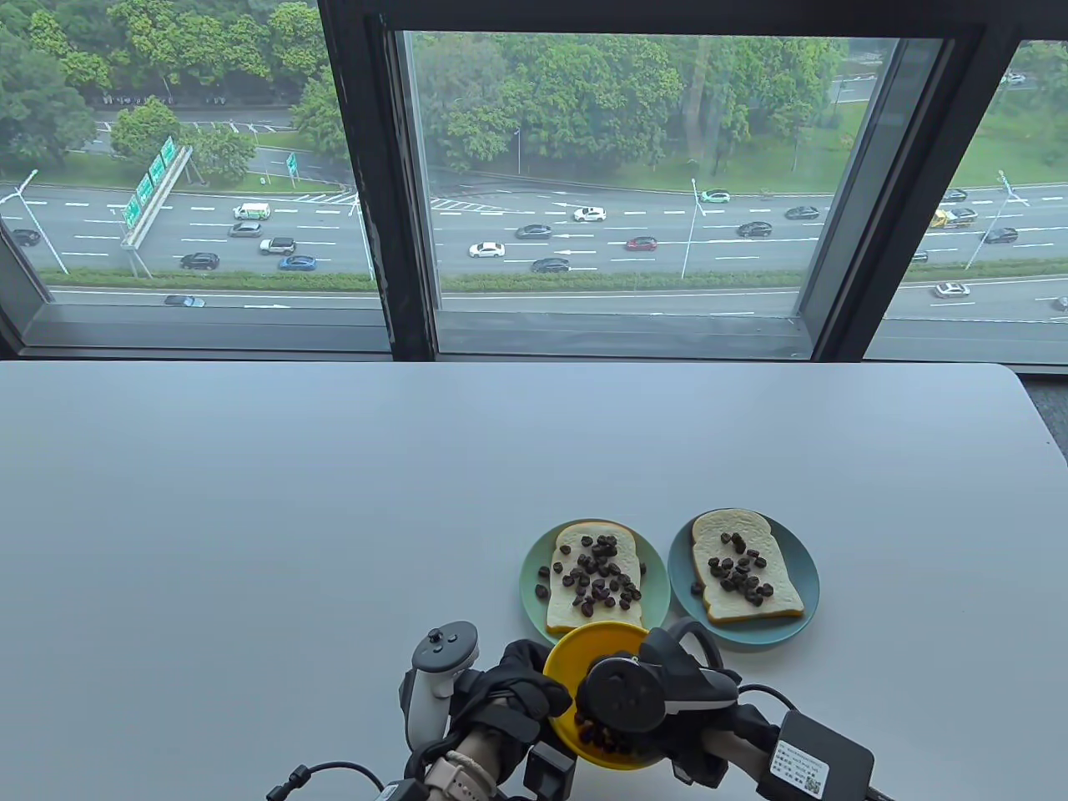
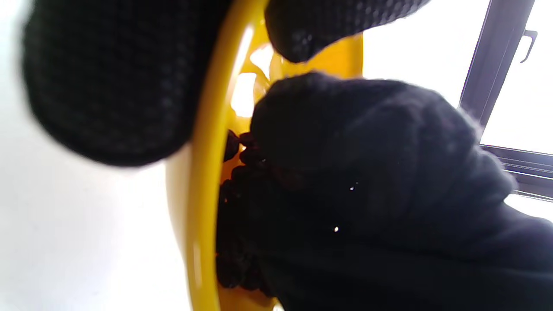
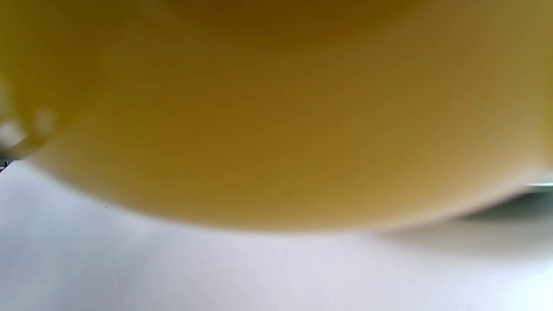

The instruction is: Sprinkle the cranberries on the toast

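A yellow bowl (image 1: 596,642) with dark cranberries (image 1: 605,738) is at the table's near edge. My left hand (image 1: 526,684) grips its left rim; in the left wrist view my fingers (image 2: 112,82) wrap the rim (image 2: 207,194). My right hand (image 1: 622,709) reaches down into the bowl, and its glove (image 2: 367,172) lies on the cranberries (image 2: 231,259); its fingertips are hidden. Just beyond lie two toasts topped with cranberries: the left toast (image 1: 594,576) on a green plate (image 1: 534,596), the right toast (image 1: 745,576) on a blue plate (image 1: 805,567). The right wrist view shows only the bowl's outer wall (image 3: 276,129).
The white table (image 1: 292,517) stretches wide to the left and back. A window ledge (image 1: 584,334) runs along its far edge. A few cranberries lie on the green plate beside the left toast.
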A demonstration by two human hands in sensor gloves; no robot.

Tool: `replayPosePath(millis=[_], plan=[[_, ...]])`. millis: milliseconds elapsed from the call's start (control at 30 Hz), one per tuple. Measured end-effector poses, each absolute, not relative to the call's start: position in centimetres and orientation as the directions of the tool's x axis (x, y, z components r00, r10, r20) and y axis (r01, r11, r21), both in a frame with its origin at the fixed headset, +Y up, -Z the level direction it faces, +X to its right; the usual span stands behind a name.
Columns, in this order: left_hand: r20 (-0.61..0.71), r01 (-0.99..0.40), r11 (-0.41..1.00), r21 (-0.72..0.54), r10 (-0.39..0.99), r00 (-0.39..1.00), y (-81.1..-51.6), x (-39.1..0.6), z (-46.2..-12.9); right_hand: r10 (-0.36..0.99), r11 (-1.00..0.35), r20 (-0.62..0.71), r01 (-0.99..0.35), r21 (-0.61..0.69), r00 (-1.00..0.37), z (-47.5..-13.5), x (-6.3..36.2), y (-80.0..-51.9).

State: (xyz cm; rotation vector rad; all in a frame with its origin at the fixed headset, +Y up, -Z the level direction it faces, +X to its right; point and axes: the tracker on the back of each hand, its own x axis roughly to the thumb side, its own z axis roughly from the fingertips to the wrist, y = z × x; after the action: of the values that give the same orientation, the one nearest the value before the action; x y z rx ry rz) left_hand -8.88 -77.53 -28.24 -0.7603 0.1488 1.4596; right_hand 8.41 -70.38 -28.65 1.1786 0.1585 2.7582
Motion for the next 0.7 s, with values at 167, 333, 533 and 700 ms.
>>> replayPosePath(millis=[167, 333, 533, 700], plan=[[-0.537, -0.924, -0.107, -0.367, 0.835, 0.117, -77.6, -9.1, -28.3, 0.291, -0.957, 0.681, -0.206, 0.206, -0.672, -29.3, 9.6, -68.7], [-0.548, -0.92, -0.155, -0.361, 0.833, 0.075, -77.6, -9.0, -28.3, 0.361, -0.932, 0.656, -0.286, 0.224, -0.663, -30.0, 10.6, -67.4], [-0.55, -0.921, -0.143, -0.363, 0.831, 0.088, -77.6, -9.1, -28.2, 0.475, -0.877, 0.625, -0.39, 0.279, -0.62, -30.4, 11.7, -67.1], [-0.554, -0.921, -0.126, -0.367, 0.825, 0.108, -77.6, -9.2, -28.2, 0.452, -0.889, 0.615, -0.383, 0.251, -0.646, -30.9, 12.6, -66.7]])
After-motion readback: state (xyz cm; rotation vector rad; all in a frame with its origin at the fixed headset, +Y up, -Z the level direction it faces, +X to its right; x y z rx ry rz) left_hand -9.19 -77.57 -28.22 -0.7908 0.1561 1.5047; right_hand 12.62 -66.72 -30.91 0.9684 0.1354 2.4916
